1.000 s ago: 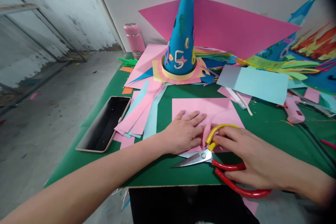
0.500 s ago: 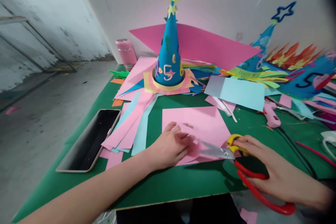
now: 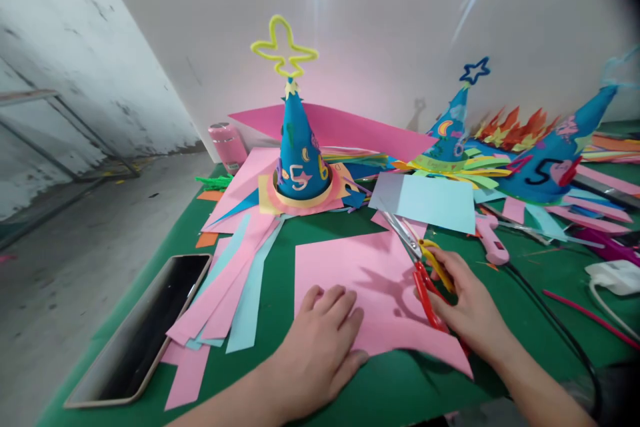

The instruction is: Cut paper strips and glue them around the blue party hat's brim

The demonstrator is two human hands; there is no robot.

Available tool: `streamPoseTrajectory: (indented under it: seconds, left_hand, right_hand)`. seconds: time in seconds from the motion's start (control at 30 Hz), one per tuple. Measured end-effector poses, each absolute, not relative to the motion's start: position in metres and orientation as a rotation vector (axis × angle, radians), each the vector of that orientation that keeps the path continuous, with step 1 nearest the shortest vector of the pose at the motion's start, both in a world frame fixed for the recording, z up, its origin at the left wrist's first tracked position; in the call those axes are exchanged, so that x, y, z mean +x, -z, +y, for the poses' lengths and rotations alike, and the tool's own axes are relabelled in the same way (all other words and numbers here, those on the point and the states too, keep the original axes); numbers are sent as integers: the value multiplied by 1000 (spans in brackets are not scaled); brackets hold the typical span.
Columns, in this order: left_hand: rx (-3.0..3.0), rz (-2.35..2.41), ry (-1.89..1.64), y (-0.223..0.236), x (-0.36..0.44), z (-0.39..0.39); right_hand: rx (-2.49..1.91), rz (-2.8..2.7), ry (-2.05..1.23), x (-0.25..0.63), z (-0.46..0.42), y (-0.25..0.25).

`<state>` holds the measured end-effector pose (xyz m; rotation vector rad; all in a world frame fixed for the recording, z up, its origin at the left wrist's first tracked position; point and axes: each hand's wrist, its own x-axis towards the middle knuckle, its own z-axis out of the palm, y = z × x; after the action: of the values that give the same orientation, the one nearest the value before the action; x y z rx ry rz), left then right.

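My left hand [image 3: 320,340] lies flat, fingers spread, on the near left part of a pink paper sheet [image 3: 360,280] spread on the green table [image 3: 280,240]. My right hand [image 3: 465,303] is closed round the red and yellow handles of a pair of scissors [image 3: 417,260]. The blades are lifted and point up and away to the left, above the sheet's right edge. A blue cone hat [image 3: 299,147] marked "5" with a yellow pipe-cleaner star stands behind the sheet.
A phone [image 3: 143,327] lies at the near left by pink and light blue paper strips [image 3: 235,280]. A pink bottle [image 3: 227,147], a light blue sheet [image 3: 430,200], a pink glue gun [image 3: 490,243], more cone hats [image 3: 545,147] and a cable [image 3: 560,333] crowd the back and right.
My right hand has lifted the scissors off the table and swung the blades from pointing left to pointing up and away. My left hand now lies flat lower on the sheet. The camera tilted up.
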<state>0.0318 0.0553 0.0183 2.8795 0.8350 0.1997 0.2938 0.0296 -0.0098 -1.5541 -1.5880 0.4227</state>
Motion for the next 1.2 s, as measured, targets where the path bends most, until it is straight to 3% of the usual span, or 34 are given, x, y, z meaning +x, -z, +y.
streamPoseTrajectory:
  seconds: [0.3, 0.53, 0.7, 0.9, 1.0, 1.1, 1.2]
  left_hand:
    - [2777, 741, -992, 1, 32, 54]
    - [2249, 1954, -393, -58, -50, 114]
    - [2191, 2126, -130, -67, -81, 143]
    - [2357, 2286, 40, -69, -63, 127]
    - [2717, 2081, -124, -67, -35, 103]
    - [3014, 1312, -216, -55, -1, 73]
    - [3043, 928, -121, -35, 20, 53]
  right_hand:
    - [-1555, -1433, -444, 301, 25, 20]
    - [-1585, -1362, -532, 302, 21, 25]
    - [-1573, -1353, -528, 304, 21, 27]
    - [-1597, -1361, -514, 305, 20, 28]
    - [-1595, -1411, -463, 303, 20, 26]
    - [-1617, -1460, -415, 301, 21, 21]
    - [-1734, -1479, -254, 306, 24, 13]
